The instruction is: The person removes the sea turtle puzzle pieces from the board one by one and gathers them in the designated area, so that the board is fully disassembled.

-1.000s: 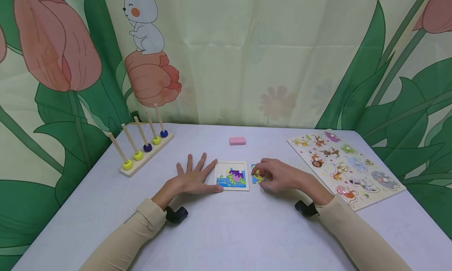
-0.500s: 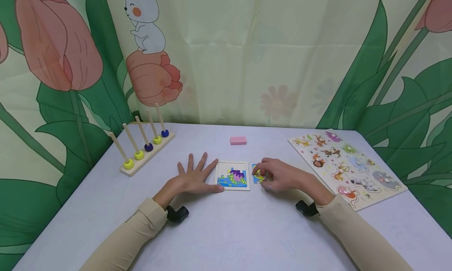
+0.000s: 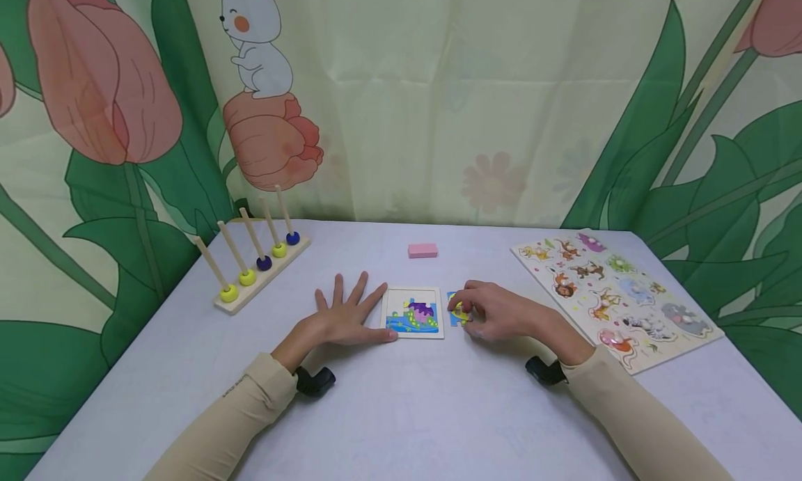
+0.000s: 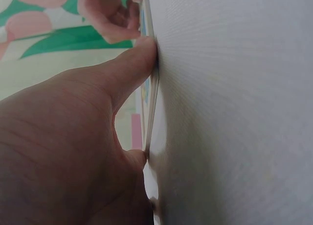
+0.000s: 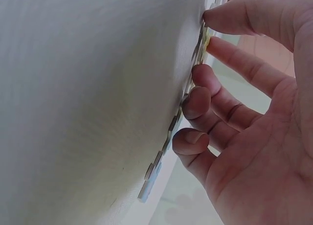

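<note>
Where my remote head camera looks down, one left hand (image 3: pixel 341 322): palm down, fingers spread wide, thumb tip on the near left corner of a puzzle frame (image 3: pixel 420 335), index fingertip at its far left corner. One right hand (image 3: pixel 495 312): fingers bent, thumb and index pinching a group of puzzle pieces (image 3: pixel 454 318), blue and yellow; how firmly, I cannot tell. Said pieces: at table level, just right of the frame and apart from it, partly hidden from me by the fingers. Puzzle frame: square, pale, flat between the hands, holding a partial picture (image 3: pixel 418 316) in blue, green, pink and purple. One pink block (image 3: pixel 422 250): beyond the frame. One peg stand (image 3: pixel 266 273), wooden, at left: five pegs, one bead each, three yellow, two dark blue. One animal board (image 3: pixel 658 352): at right, beside the right forearm. Two beige sleeves (image 3: pixel 213 418), a black device (image 3: pixel 315 381) by each cuff. One backdrop (image 3: pixel 401 119): tulips, a rabbit.
</note>
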A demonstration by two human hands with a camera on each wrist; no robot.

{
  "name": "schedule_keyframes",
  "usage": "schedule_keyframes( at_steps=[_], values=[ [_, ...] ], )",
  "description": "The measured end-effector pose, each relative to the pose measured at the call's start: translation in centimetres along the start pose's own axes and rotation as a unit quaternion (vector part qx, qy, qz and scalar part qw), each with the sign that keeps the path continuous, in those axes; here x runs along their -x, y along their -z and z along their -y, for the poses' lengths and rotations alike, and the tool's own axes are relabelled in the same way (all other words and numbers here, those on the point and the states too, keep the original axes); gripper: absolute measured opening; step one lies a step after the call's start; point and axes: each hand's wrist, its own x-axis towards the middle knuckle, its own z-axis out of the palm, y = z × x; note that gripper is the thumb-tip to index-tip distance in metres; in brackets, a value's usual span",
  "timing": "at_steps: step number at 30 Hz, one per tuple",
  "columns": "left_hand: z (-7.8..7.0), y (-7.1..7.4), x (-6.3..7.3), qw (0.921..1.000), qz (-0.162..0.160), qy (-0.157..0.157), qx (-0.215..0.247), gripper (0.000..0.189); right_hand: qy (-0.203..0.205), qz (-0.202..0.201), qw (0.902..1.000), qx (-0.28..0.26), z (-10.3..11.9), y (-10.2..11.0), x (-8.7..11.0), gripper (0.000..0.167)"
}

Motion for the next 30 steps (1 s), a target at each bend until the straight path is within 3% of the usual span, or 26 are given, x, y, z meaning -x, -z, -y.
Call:
schedule_keyframes(
  at_steps=[17,30],
  values=[
    [0.0,0.0,-0.1,1.0,0.001,-0.002,-0.004,0.105,0.013,-0.01,0.9999,-0.002,0.2,0.2,-0.2,0.034],
    [0.9,-1.0,-1.5,1.0,0.007,0.005,-0.001,0.109,0.034,-0.023,0.9991,-0.011,2.2,0.0,-2.0,0.029]
  ],
)
